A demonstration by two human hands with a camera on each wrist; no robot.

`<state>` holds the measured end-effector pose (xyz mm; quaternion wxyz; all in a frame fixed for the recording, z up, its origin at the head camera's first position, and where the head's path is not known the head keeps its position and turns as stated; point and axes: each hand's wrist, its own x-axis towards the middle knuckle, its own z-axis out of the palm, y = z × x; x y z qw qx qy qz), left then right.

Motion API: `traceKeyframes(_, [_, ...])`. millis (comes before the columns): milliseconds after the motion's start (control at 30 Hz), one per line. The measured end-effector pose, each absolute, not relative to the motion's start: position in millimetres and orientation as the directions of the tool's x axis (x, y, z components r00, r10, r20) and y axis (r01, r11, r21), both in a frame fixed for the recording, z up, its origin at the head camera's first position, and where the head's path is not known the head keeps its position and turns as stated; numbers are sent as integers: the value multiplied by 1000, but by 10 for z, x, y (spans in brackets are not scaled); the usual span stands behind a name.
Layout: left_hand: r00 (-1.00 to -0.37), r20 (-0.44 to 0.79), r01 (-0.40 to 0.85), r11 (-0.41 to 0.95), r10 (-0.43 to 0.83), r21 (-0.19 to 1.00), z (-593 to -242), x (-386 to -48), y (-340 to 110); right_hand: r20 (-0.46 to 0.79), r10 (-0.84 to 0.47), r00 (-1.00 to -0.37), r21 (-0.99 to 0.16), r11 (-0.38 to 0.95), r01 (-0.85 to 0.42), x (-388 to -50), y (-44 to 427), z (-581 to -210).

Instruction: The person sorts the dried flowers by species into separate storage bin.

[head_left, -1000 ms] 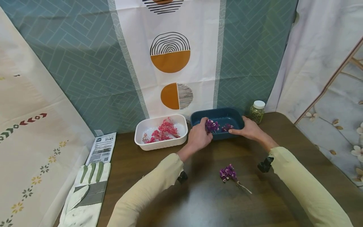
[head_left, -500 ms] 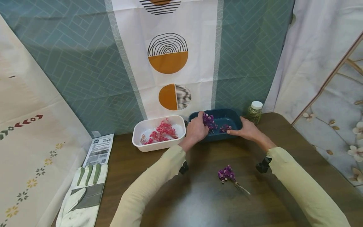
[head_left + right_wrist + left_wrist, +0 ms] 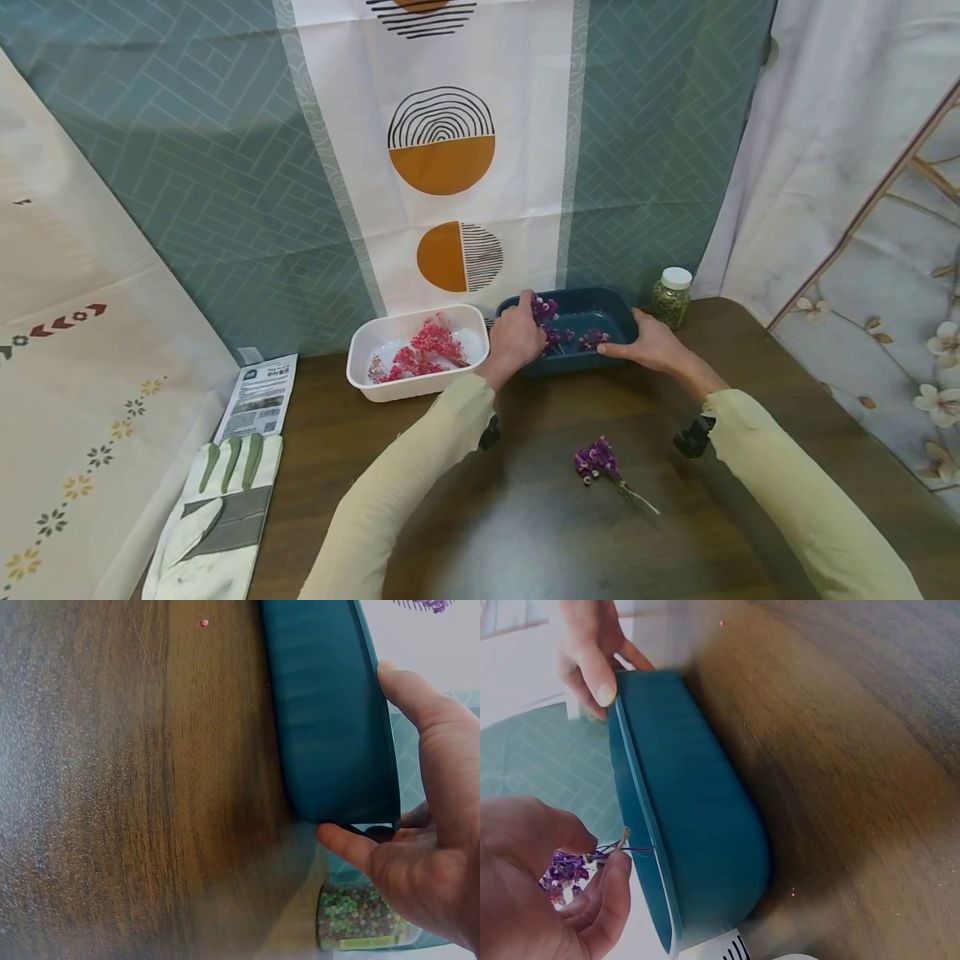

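My left hand (image 3: 516,340) pinches the thin stems of a small bunch of purple dried flowers (image 3: 564,874) above the left end of a dark blue bin (image 3: 577,361). In the left wrist view, thumb and fingers meet on the stems beside the bin's rim. A smaller purple cluster (image 3: 593,339) lies inside the bin. At the bin's right end my right hand (image 3: 654,343) grips the wall, thumb over the front rim and other fingers round the corner, as the right wrist view shows. Another purple bunch with pale stems (image 3: 600,460) lies on the table.
Left of the blue bin stands a white bin (image 3: 420,385) with pink dried flowers (image 3: 437,340). A white-lidded jar (image 3: 671,298) of green bits is behind my right hand. Work gloves (image 3: 217,525) and a printed packet (image 3: 258,397) lie at the left. A patterned curtain hangs behind.
My left hand has moved left and slightly back with the purple flowers, toward the bin's left end. My right hand keeps its grip on the bin. The view has shifted a little.
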<state>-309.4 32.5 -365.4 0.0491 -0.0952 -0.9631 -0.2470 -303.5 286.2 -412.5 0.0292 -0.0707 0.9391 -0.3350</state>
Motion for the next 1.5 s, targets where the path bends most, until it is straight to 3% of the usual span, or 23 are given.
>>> traceKeyframes(433, [-978, 143, 205, 862, 155, 464, -3692, -3183, 304, 11, -159, -987, -645, 754, -128, -3043, 2873, -4154])
traceKeyframes(867, [-962, 229, 245, 840, 148, 485, -3718, -3073, 276, 28, -171, -985, -648, 747, -148, -3036, 2875, -4161])
traceKeyframes(1100, [-913, 319, 393, 750, 253, 532, -3775, -2557, 306, 48, -181, -982, -662, 730, -167, -3038, 2886, -4141])
traceKeyframes(1300, [-897, 176, 415, 635, 406, 652, -3908, -1990, 373, 55, -187, -981, -660, 730, -176, -3040, 2874, -4154])
traceKeyframes(1500, [-840, 56, 428, 594, 540, 682, -4043, -1528, 412, 36, -165, -986, -646, 749, -149, -3029, 2866, -4145])
